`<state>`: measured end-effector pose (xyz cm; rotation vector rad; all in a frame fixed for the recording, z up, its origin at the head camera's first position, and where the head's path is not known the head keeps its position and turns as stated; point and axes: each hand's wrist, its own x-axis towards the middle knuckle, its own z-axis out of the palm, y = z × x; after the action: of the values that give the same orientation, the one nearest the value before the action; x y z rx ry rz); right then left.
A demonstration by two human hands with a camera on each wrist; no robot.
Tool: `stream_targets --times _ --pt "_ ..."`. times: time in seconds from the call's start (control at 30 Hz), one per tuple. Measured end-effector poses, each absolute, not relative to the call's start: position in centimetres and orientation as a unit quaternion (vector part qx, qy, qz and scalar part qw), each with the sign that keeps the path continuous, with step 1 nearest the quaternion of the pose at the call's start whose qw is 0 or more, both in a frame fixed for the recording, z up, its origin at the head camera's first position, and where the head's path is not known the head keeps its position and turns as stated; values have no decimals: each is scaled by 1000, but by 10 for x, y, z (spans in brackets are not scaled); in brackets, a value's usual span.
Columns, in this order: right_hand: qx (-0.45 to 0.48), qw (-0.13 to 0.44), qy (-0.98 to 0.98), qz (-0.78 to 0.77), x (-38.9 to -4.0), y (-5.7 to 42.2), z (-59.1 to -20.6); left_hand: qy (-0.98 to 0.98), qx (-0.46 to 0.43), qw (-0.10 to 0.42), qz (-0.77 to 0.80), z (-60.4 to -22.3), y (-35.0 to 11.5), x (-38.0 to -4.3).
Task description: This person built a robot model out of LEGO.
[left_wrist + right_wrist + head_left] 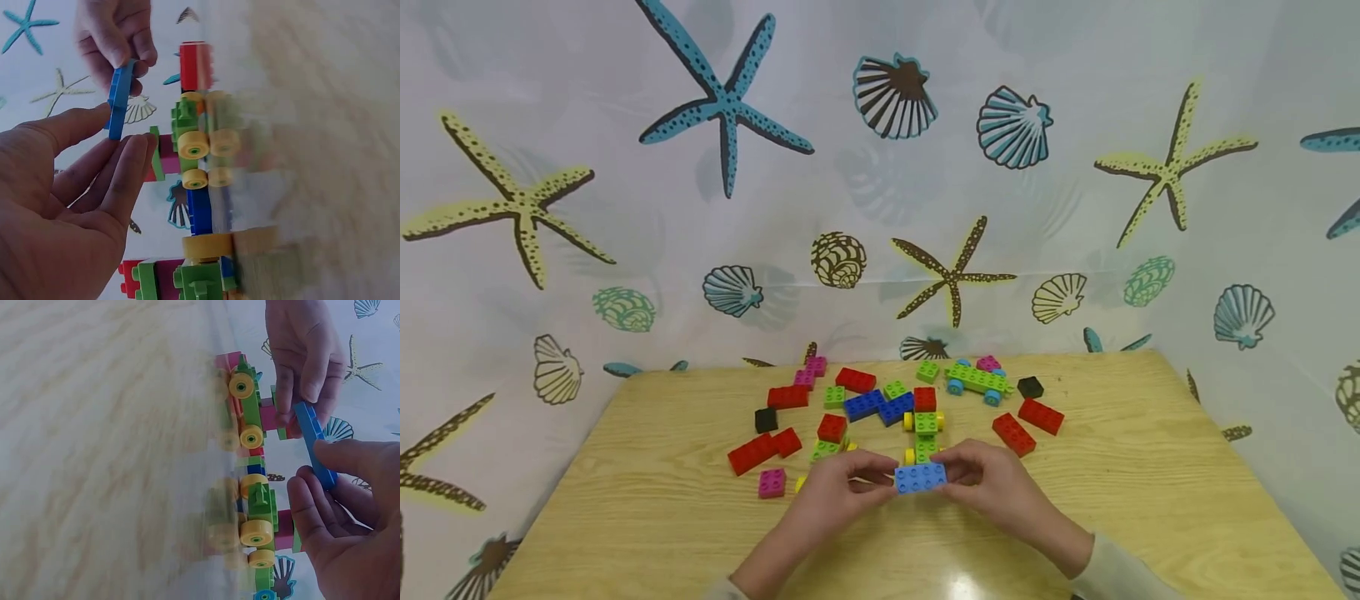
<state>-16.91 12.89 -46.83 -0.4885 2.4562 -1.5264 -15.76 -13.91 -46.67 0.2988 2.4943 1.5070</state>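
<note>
A light blue toy building brick [921,478] with two rows of studs is held up level over the near part of the table. My left hand [844,487] pinches its left end between thumb and fingers. The opposite end is pinched by my right hand [992,483]. Just beyond the brick is a green wheeled toy car [927,423] with yellow wheels and a red brick [925,398] at its far end. Partly hidden behind my left hand, another green car [826,450] carries a red brick [832,427] on top.
Red bricks [752,454] and a magenta brick [772,483] lie left on the wooden table [647,483]. Dark blue bricks [865,405] sit mid-table. A green car with blue wheels [977,379], a black brick [1031,387] and two red bricks [1014,435] are to the right. A patterned curtain [880,192] stands behind.
</note>
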Motion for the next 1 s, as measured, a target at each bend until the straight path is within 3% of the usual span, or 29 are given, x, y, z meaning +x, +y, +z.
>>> stream_targets --times 0.23,0.6,1.0 --pt "-159 130 853 -479 -170 131 -475 894 139 98 414 -473 -130 -159" --pt "-171 191 857 -446 -178 132 -488 922 158 134 326 -475 -119 -162" --pt "-228 151 870 -410 -177 133 -494 927 171 146 301 -474 -113 -165"
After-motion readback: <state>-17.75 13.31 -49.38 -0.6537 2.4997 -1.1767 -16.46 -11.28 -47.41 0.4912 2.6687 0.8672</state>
